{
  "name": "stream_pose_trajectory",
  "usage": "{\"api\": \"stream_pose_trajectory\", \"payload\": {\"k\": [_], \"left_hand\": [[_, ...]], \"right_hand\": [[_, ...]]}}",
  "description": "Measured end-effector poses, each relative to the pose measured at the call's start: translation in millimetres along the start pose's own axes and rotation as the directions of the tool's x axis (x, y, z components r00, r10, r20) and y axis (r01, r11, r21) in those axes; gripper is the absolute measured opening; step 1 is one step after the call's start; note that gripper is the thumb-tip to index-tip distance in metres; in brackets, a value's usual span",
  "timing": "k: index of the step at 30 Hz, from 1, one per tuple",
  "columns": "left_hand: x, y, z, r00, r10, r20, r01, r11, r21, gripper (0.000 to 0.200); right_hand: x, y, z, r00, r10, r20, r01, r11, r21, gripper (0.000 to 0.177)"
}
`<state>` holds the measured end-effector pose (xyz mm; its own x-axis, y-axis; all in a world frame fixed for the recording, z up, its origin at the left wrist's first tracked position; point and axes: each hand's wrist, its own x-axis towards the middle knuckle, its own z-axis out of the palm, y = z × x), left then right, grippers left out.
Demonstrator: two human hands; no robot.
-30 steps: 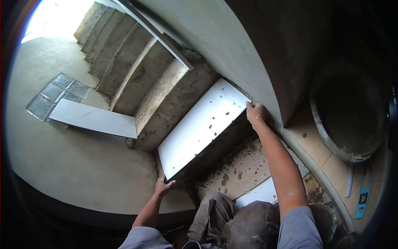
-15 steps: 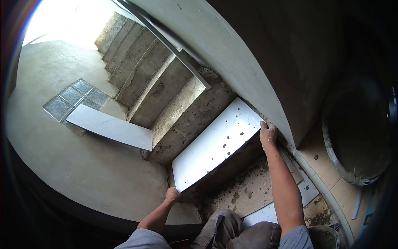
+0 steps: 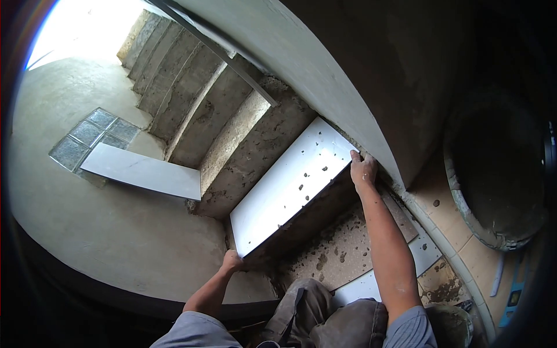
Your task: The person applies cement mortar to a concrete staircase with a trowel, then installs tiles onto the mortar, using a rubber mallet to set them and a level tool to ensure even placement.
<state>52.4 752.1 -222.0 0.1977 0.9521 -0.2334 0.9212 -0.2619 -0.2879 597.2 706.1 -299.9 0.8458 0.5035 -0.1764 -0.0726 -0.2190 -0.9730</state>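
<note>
A long white tile, speckled with dark mortar crumbs, lies across a concrete step between the two side walls. My left hand grips its near left corner, fingers partly hidden by the tile's edge. At the near right corner, my right hand holds the edge with the thumb on top and the other fingers mostly out of sight. Below the tile's front edge the riser is in shadow. Nearer my knees is a brownish board or tile scattered with mortar, partly over another white tile.
Bare concrete steps climb toward bright light, with a metal bar lying along them. Another white tile juts from the step end before a glass block window. At right are a large mortar tub and a blue level.
The whole view has shifted slightly, so the scene sits a little further left and higher. Both hands keep their places on the tile's corners, and the tile shows no clear movement on the step.
</note>
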Motion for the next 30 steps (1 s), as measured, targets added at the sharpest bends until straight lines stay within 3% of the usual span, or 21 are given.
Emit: {"api": "stream_pose_trajectory", "payload": {"k": [3,6,10,16,19,25,30], "left_hand": [[5.1,-1.9,-5.0,0.998,0.004,0.066,-0.001,0.999,-0.043,0.018],[12.0,-16.6,4.4,0.997,0.068,0.04,-0.064,0.994,-0.088,0.019],[4.6,-3.4,-12.4,0.989,-0.076,0.128,0.085,0.994,-0.071,0.023],[3.7,-1.1,-20.3,0.986,-0.029,0.163,0.032,0.999,-0.013,0.025],[3.4,1.1,-22.7,0.985,0.044,0.164,-0.063,0.992,0.109,0.026],[-12.7,12.9,-31.3,0.996,0.06,0.061,-0.065,0.996,0.067,0.03],[-1.9,-14.9,-6.9,0.995,0.101,-0.015,-0.101,0.995,-0.004,0.032]], "right_hand": [[-1.0,-1.9,2.0,1.0,0.007,-0.023,-0.008,1.0,-0.026,0.051],[-2.4,-4.9,-1.4,1.0,0.018,-0.02,-0.018,1.0,-0.017,0.051],[1.0,-0.3,5.6,0.999,0.003,-0.043,-0.005,0.999,-0.032,0.052],[2.4,4.1,3.8,1.0,-0.006,0.011,0.007,0.999,-0.04,0.051],[4.3,1.6,3.1,1.0,-0.023,0.012,0.024,0.998,-0.063,0.051],[2.0,-0.6,4.3,0.998,-0.025,-0.049,0.023,0.999,-0.042,0.047],[-2.0,-5.6,1.6,0.994,-0.05,-0.092,0.051,0.999,0.013,0.044]]}}
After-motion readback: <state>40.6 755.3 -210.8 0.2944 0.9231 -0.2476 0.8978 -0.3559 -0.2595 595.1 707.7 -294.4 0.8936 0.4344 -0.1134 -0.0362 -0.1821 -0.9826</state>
